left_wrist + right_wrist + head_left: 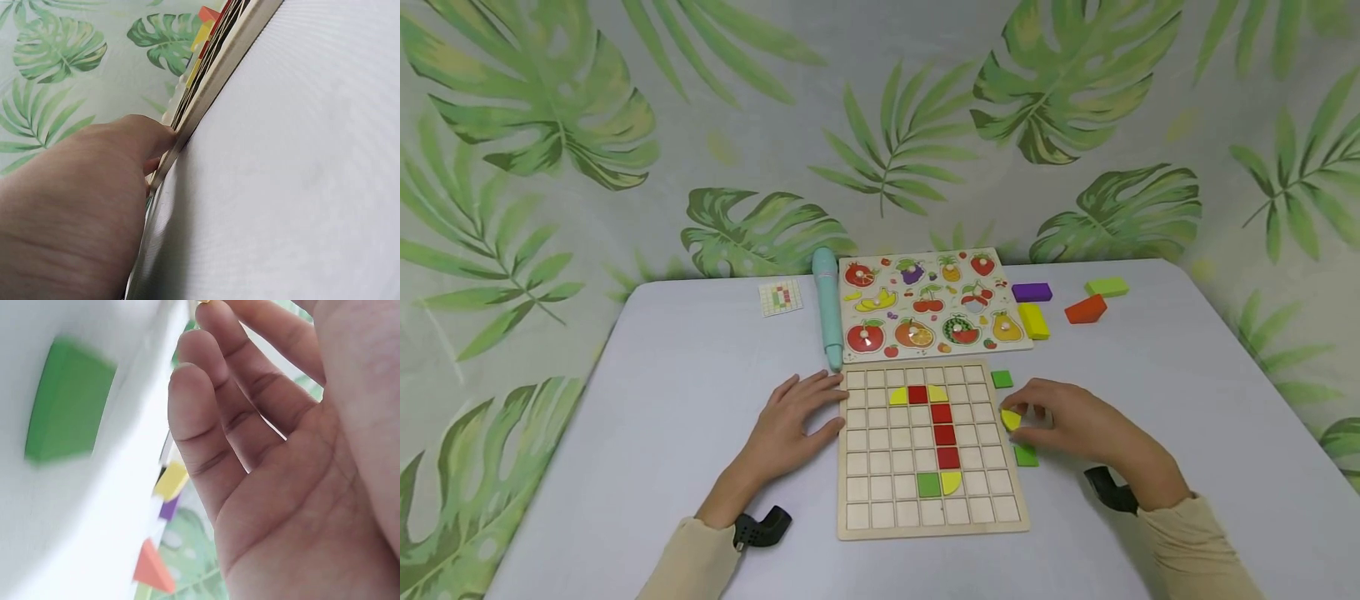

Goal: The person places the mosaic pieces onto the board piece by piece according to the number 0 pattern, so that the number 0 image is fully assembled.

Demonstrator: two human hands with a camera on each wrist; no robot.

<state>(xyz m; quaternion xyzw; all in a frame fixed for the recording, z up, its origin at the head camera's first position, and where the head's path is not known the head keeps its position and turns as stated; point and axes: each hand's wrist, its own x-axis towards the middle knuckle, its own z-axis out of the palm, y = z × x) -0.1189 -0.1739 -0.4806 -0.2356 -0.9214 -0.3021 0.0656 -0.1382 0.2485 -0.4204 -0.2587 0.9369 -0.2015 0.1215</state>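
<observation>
The right hand (1067, 421) pinches a yellow piece (1011, 419) between thumb and forefinger, at the right edge of the board (932, 532). The left hand (797, 423) lies with its fingers spread, their tips touching the board's left edge. Just right of the board lie two loose green squares, one (1002, 379) beyond the right hand's fingers, the other (1026, 456) beside its thumb. On the board, four red squares (944, 435), three yellow corners (951, 482) and a green tile (928, 485) form a hooked line. Behind stands the fruit puzzle (936, 304), lying flat on the bench (700, 333), with a turquoise pen (828, 304) along its left side, a small card (780, 297) farther left and four blocks (1086, 309) to its right.
</observation>
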